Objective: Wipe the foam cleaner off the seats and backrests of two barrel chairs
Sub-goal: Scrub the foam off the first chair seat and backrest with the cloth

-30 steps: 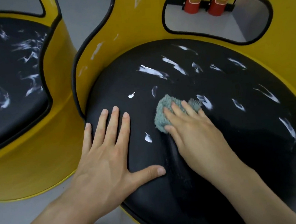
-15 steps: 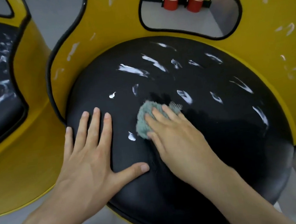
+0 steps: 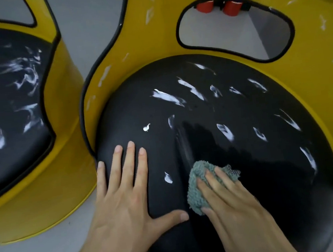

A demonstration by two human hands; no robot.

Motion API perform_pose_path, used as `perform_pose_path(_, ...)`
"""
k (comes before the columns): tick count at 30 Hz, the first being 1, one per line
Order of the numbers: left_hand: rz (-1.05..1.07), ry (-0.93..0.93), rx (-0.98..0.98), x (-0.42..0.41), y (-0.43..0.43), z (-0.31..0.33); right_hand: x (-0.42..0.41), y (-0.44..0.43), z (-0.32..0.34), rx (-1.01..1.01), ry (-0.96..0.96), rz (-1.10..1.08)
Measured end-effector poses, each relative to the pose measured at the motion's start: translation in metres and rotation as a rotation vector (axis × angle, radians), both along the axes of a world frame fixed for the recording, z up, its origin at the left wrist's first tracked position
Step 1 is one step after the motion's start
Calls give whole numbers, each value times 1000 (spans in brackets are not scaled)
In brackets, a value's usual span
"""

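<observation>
Wiping the black round padded seat (image 3: 269,176) of the nearer yellow barrel chair, the right hand (image 3: 231,205) presses a small grey-green terry cloth (image 3: 196,184) flat under straight fingers, not clenched round it, close to the seat's front edge. The left hand (image 3: 121,208) lies spread and flat by the seat's left edge, holding nothing. White foam streaks (image 3: 166,97) lie mostly toward the seat's back and right edges, with one small dab (image 3: 168,180) between the hands. Doing this well probably means long overlapping strokes from the back edge forward, firm even pressure, and turning the cloth to a clean face once it loads. The yellow backrest (image 3: 308,59) and the second chair's black seat (image 3: 3,91) also show foam, so much remains.
</observation>
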State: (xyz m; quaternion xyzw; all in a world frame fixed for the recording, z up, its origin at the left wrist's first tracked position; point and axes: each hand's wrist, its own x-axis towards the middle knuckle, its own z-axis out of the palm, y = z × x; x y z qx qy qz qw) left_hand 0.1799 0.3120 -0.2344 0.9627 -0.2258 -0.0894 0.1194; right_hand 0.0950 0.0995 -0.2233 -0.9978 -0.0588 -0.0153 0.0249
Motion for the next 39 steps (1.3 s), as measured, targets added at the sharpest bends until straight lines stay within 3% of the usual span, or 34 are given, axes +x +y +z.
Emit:
perform_pose_path(6, 14, 10, -34, 1, -2, -2, 91, -13, 5, -48, 74, 8)
perform_pose_path(14, 7, -101, -25, 0, 0, -11, 13, -23, -19, 38, -175, 200)
perform_pose_path(21, 57, -12, -40, -4, 3, -1, 79, -15, -6, 85, -106, 66)
perform_pose_path(28, 84, 6, -49, -8, 1, 7, 0, -22, -7, 102, -108, 210)
perform_pose_path(35, 78, 26, 21, -7, 0, 12, 99, -21, -2, 92, -12, 109)
perform_pose_path(39, 61, 51, 67, -7, 0, 14, 32, -22, 2, 111, -73, 38)
